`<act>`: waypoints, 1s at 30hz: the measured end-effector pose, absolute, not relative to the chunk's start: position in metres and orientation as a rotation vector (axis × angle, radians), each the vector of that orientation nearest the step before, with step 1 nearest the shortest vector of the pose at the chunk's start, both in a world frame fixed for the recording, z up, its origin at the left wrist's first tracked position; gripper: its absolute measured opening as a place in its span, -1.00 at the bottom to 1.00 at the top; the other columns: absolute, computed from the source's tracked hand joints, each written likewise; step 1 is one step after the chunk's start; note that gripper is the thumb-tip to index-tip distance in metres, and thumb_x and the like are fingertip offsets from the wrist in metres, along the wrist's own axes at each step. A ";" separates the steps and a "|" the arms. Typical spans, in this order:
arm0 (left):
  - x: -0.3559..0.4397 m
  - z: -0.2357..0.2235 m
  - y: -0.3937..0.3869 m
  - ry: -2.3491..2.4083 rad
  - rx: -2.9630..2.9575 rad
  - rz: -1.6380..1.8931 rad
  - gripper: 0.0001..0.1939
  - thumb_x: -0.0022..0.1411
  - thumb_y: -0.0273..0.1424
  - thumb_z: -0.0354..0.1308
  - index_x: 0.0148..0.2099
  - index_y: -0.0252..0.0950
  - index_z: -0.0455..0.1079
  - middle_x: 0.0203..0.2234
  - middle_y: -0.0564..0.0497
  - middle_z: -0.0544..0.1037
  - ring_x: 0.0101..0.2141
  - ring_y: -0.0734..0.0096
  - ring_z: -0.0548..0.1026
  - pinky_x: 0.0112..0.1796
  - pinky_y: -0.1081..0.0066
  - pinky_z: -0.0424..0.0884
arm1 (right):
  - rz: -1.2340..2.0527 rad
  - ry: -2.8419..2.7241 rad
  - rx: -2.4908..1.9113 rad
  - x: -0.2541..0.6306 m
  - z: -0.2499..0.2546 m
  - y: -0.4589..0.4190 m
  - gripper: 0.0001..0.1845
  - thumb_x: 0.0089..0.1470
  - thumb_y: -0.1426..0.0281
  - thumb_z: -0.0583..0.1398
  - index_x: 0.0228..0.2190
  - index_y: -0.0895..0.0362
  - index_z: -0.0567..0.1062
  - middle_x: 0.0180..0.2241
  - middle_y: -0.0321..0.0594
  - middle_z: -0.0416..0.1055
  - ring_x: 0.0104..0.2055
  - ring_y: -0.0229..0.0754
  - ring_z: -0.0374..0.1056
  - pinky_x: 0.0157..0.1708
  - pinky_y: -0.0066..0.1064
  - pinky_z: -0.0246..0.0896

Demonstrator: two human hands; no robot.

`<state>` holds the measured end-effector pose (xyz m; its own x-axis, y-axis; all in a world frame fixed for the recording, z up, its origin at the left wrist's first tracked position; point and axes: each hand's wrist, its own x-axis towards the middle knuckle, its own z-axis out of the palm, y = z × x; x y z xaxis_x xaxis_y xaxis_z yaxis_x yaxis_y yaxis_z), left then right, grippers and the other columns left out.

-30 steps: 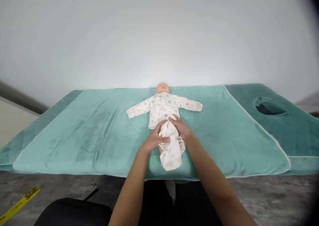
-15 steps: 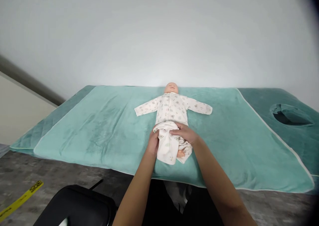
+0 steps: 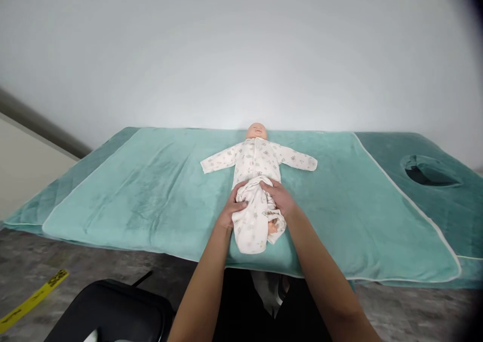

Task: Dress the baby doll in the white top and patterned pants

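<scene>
A baby doll (image 3: 256,131) lies on its back, head toward the wall, arms spread in a white patterned long-sleeved top (image 3: 257,158). White patterned pants (image 3: 252,229) are bunched around its lower body. My left hand (image 3: 233,206) grips the left side of the pants, thumb on top of the cloth. On the other side, my right hand (image 3: 279,195) holds the gathered waist fabric near the doll's belly. One bare foot (image 3: 272,227) shows at the right pant leg; the other foot is hidden by cloth.
A teal sheet (image 3: 158,191) covers the bed, which has a face hole (image 3: 430,173) at the right. White wall (image 3: 241,55) rises behind. A black chair (image 3: 109,307) stands at the lower left, near yellow tape (image 3: 32,302) on the floor.
Both hands have shifted slightly up toward the doll's waist, bunching the pants' fabric higher. My left thumb now lies over the cloth. The whole view has moved a little.
</scene>
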<state>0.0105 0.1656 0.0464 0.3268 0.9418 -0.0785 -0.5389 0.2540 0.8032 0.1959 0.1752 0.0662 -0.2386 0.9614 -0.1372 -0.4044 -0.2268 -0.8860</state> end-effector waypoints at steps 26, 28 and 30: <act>0.012 0.045 0.165 0.583 0.579 1.093 -0.34 -0.12 -0.44 0.34 0.12 -0.35 0.44 -0.15 -0.15 0.63 -0.18 0.08 0.59 -0.15 0.23 0.46 | 1.627 -1.072 -1.018 0.191 0.076 0.161 -0.52 -0.19 0.24 0.45 -0.18 0.12 0.58 -0.29 -0.22 0.59 -0.24 -0.05 0.47 -0.18 -0.24 0.33; 0.010 0.048 0.161 0.556 0.630 0.988 -0.29 -0.11 -0.40 0.42 0.15 -0.33 0.43 -0.09 -0.19 0.62 -0.11 0.00 0.58 -0.10 0.20 0.45 | 1.578 -0.952 -1.070 0.189 0.072 0.163 -0.57 -0.18 0.23 0.43 -0.22 0.12 0.57 -0.34 -0.23 0.58 -0.28 -0.05 0.47 -0.19 -0.23 0.33; 0.007 0.053 0.157 0.538 0.715 0.910 -0.20 -0.16 -0.42 0.49 0.19 -0.28 0.41 -0.02 -0.19 0.59 -0.04 -0.03 0.56 -0.08 0.21 0.45 | 1.533 -0.867 -1.108 0.188 0.070 0.165 -0.58 -0.19 0.24 0.41 -0.23 0.10 0.56 -0.37 -0.25 0.58 -0.29 -0.03 0.47 -0.20 -0.22 0.33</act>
